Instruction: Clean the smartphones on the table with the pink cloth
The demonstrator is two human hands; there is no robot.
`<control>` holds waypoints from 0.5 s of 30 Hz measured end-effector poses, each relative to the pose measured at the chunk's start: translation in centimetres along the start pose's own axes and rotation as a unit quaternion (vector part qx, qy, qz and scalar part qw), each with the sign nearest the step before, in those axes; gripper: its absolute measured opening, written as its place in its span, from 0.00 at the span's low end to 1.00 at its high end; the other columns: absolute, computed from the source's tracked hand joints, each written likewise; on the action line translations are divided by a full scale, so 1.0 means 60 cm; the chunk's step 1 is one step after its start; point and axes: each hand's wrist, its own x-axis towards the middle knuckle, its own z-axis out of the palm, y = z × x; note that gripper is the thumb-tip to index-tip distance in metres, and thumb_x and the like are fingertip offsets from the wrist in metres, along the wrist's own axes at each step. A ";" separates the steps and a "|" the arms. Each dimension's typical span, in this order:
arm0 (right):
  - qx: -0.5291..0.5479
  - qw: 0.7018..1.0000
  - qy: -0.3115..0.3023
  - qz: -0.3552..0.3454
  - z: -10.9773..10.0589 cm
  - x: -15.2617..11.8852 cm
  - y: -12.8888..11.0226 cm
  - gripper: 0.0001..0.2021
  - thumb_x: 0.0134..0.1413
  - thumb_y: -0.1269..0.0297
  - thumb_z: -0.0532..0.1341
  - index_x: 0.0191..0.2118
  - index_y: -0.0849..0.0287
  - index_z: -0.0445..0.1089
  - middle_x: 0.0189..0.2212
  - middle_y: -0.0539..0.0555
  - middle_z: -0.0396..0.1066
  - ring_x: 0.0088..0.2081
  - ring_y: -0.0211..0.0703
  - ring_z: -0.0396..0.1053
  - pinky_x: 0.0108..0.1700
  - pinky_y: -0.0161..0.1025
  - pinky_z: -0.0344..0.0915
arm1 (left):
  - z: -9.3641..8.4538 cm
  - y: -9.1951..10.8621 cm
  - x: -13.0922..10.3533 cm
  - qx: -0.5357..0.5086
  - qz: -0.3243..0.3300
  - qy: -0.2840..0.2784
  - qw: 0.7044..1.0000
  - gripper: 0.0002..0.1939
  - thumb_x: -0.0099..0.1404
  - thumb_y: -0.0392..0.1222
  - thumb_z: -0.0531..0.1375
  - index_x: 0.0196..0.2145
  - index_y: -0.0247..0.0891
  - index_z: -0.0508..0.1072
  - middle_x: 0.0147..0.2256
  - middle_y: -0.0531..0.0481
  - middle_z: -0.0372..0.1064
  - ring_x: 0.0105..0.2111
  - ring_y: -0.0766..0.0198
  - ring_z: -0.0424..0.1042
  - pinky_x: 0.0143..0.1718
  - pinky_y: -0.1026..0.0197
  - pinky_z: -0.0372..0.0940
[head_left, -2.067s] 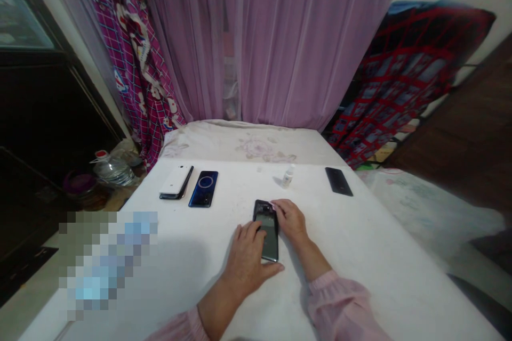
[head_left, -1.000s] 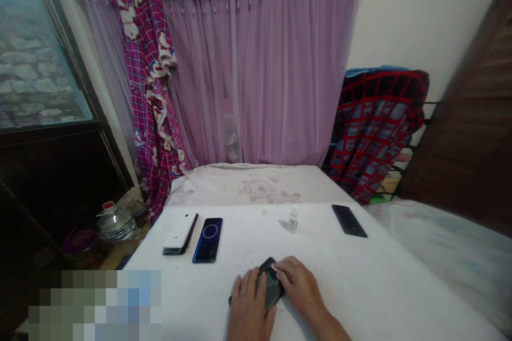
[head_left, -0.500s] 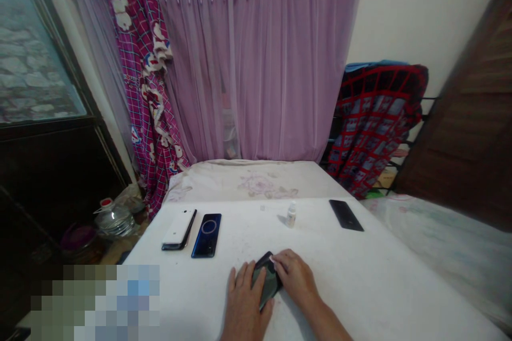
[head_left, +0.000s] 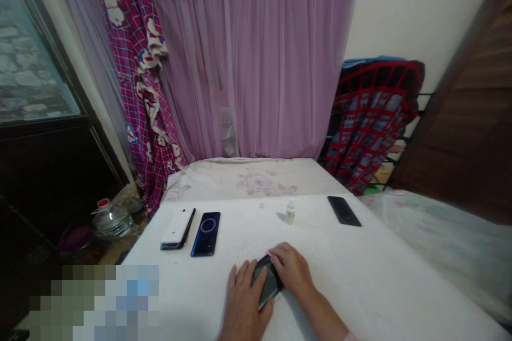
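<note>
A dark phone (head_left: 270,281) lies flat and slanted on the white cloth, its glossy surface partly covered by my fingers. My left hand (head_left: 247,293) is laid across its left side, with the index finger on the surface and the thumb at the lower edge, keeping hold of it. At the phone's upper right end, my right hand (head_left: 293,270) pinches a small pale pink piece (head_left: 270,252), mostly hidden by the fingertips; its material cannot be made out. Beyond the hands stands a small white bottle (head_left: 290,212), upright.
To the left lie a blue phone (head_left: 206,234) and a white phone (head_left: 178,225) stacked on a dark one. A black phone (head_left: 344,211) lies at the right. The white cloth (head_left: 384,277) covers the surface. A large water jug (head_left: 113,218) sits beyond the left edge.
My right hand has shifted slightly up and left along the phone's top end with the pale pink piece. The left hand stays on the phone. The whole view has tilted a little.
</note>
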 end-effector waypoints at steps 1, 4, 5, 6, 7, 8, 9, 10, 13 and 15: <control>-0.001 1.000 -0.001 0.000 0.001 0.001 0.000 0.12 0.56 0.72 0.57 0.36 0.51 0.77 0.35 0.52 0.75 0.39 0.43 0.73 0.43 0.37 0.67 | -0.002 0.001 0.000 0.000 0.000 0.000 1.000 0.26 0.63 0.47 0.60 0.59 0.47 0.66 0.61 0.45 0.62 0.60 0.47 0.61 0.61 0.38 0.52; 0.008 1.000 -0.006 0.004 -0.003 -0.013 0.005 0.12 0.57 0.72 0.56 0.37 0.51 0.77 0.36 0.52 0.75 0.40 0.43 0.73 0.43 0.36 0.67 | -0.005 0.002 -0.001 -0.006 -0.002 -0.005 1.000 0.26 0.63 0.48 0.60 0.58 0.47 0.67 0.61 0.45 0.62 0.59 0.46 0.61 0.61 0.38 0.52; 0.013 1.000 -0.009 0.008 -0.006 -0.021 0.007 0.13 0.57 0.71 0.56 0.38 0.51 0.77 0.36 0.52 0.75 0.40 0.42 0.73 0.43 0.36 0.66 | -0.006 0.003 -0.002 -0.011 -0.002 -0.006 1.000 0.26 0.62 0.49 0.60 0.58 0.47 0.67 0.60 0.46 0.62 0.59 0.46 0.61 0.61 0.37 0.52; 0.016 1.000 -0.013 0.014 -0.010 -0.029 0.010 0.13 0.57 0.71 0.56 0.38 0.51 0.77 0.37 0.52 0.75 0.40 0.42 0.73 0.43 0.35 0.66 | -0.006 0.004 -0.002 -0.015 0.001 -0.007 1.000 0.26 0.62 0.49 0.60 0.58 0.48 0.67 0.61 0.46 0.62 0.59 0.46 0.61 0.61 0.37 0.52; 0.018 0.999 -0.020 0.022 -0.015 -0.037 0.011 0.13 0.58 0.70 0.55 0.38 0.51 0.77 0.37 0.52 0.75 0.40 0.41 0.72 0.43 0.34 0.66 | -0.007 0.005 -0.003 -0.019 0.003 -0.006 1.000 0.26 0.63 0.49 0.60 0.58 0.48 0.67 0.60 0.46 0.62 0.60 0.47 0.61 0.61 0.37 0.52; 0.019 0.999 -0.029 0.029 -0.019 -0.042 0.012 0.13 0.58 0.69 0.55 0.39 0.51 0.77 0.37 0.52 0.75 0.40 0.41 0.72 0.43 0.34 0.65 | -0.008 0.006 -0.003 -0.022 0.003 -0.003 1.000 0.26 0.63 0.48 0.60 0.58 0.48 0.67 0.60 0.46 0.62 0.60 0.47 0.61 0.61 0.37 0.52; 0.018 0.998 -0.038 0.036 -0.022 -0.045 0.010 0.13 0.59 0.69 0.55 0.39 0.51 0.77 0.38 0.52 0.75 0.40 0.41 0.72 0.43 0.33 0.65 | -0.009 0.008 -0.003 -0.025 0.001 0.000 1.000 0.25 0.63 0.48 0.60 0.58 0.48 0.67 0.60 0.46 0.63 0.60 0.47 0.61 0.61 0.37 0.52; 0.016 0.998 -0.047 0.041 -0.025 -0.044 0.008 0.13 0.59 0.69 0.55 0.40 0.52 0.77 0.38 0.52 0.75 0.41 0.41 0.72 0.44 0.33 0.65 | -0.011 0.009 -0.002 -0.027 -0.002 0.003 1.000 0.25 0.63 0.47 0.60 0.58 0.47 0.67 0.60 0.46 0.63 0.60 0.48 0.61 0.61 0.37 0.52; 0.003 0.997 -0.063 0.049 -0.028 -0.027 -0.005 0.13 0.59 0.69 0.55 0.41 0.52 0.77 0.39 0.52 0.74 0.43 0.41 0.71 0.46 0.34 0.64 | -0.016 0.013 0.000 -0.033 -0.011 0.001 0.999 0.25 0.63 0.47 0.60 0.58 0.47 0.67 0.59 0.46 0.64 0.59 0.48 0.61 0.61 0.37 0.51; -0.007 0.996 -0.068 0.055 -0.027 -0.013 -0.014 0.13 0.59 0.69 0.55 0.41 0.52 0.77 0.40 0.52 0.74 0.44 0.42 0.71 0.47 0.34 0.63 | -0.019 0.013 0.001 -0.034 -0.009 -0.004 0.999 0.25 0.63 0.47 0.60 0.58 0.48 0.67 0.59 0.47 0.64 0.59 0.49 0.61 0.62 0.37 0.51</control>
